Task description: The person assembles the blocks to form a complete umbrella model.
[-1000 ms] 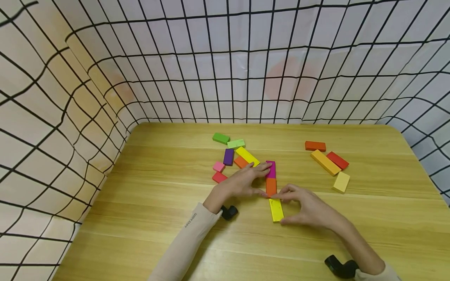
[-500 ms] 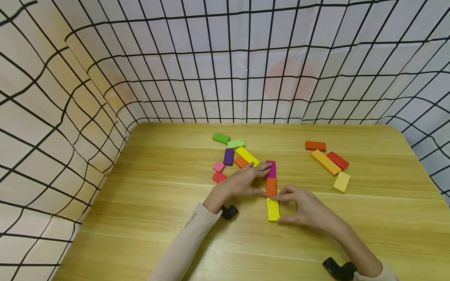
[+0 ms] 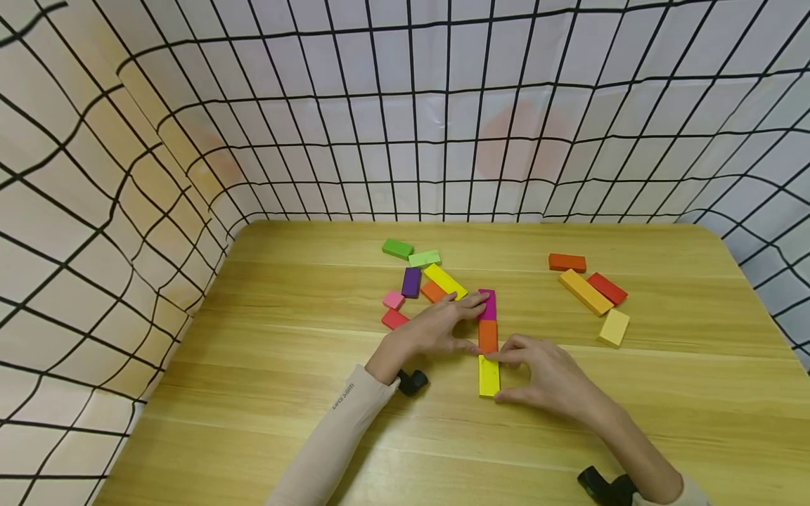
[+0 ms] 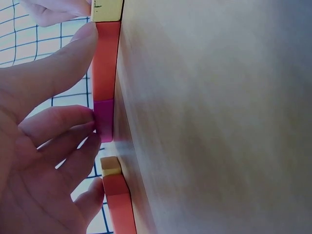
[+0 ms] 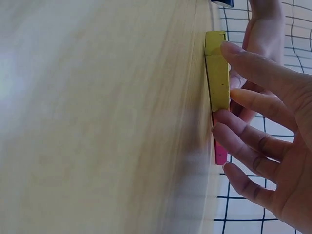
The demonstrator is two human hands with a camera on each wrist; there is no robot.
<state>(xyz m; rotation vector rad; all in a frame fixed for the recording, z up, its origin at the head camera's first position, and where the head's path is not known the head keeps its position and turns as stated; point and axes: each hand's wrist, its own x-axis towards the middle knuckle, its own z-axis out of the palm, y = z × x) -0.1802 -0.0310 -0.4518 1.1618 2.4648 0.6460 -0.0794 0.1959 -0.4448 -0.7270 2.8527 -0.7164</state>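
Observation:
Three blocks lie end to end in a row on the table: a magenta block (image 3: 487, 305) farthest, an orange block (image 3: 488, 336) in the middle and a yellow block (image 3: 489, 377) nearest. My left hand (image 3: 438, 327) rests along the row's left side, fingertips on the magenta block and thumb at the orange block's near end. With thumb and index finger at opposite ends of the yellow block, my right hand (image 3: 547, 376) holds it against the orange one. In the right wrist view the right thumb sits on the yellow block (image 5: 217, 78), other fingers spread beyond it.
Left of the row lie loose blocks, among them a green block (image 3: 398, 248), a purple block (image 3: 411, 282) and a pink block (image 3: 393, 300). Several more, including an amber block (image 3: 585, 292), lie right. A grid-patterned cloth (image 3: 430, 112) rises behind the table (image 3: 266, 393).
My right hand has slid the yellow block left and slightly away from me, straightening it into line under the orange block. My left hand stays in place.

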